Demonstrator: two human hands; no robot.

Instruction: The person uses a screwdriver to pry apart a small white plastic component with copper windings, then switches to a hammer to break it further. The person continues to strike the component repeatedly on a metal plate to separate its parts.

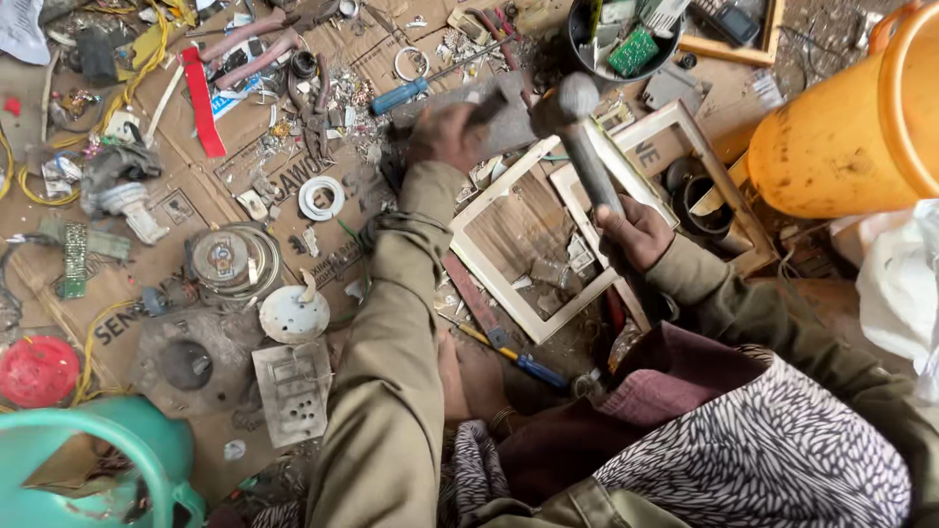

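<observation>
Working surface: sheets of flattened cardboard (293, 196) on the floor, strewn with scrap metal and plastic parts.
Far left, 9 o'clock: a round red lid (37, 370); a green circuit strip (75, 259) above it.
Left of centre: a flat metal disc (227, 259), a white plastic ring (321, 198) and a perforated grey plate (293, 389).
Left hand (445, 132): at 12 o'clock, closed on a small dark piece (486, 108) and pressing it against a grey slab (504, 122); the piece is blurred.
Centre: a white rectangular frame (489, 279), thin-walled plastic, probably brittle.
Hammer (577, 137): blunt grey metal head, straight dark handle, raised over the dark piece. Judged head-heavy and rigid; best gripped low on the handle.
Right hand (636, 233): at 2 o'clock, fingers wrapped tight around the lower handle.
Far right: an orange plastic bucket (861, 127), smooth and rounded.
</observation>
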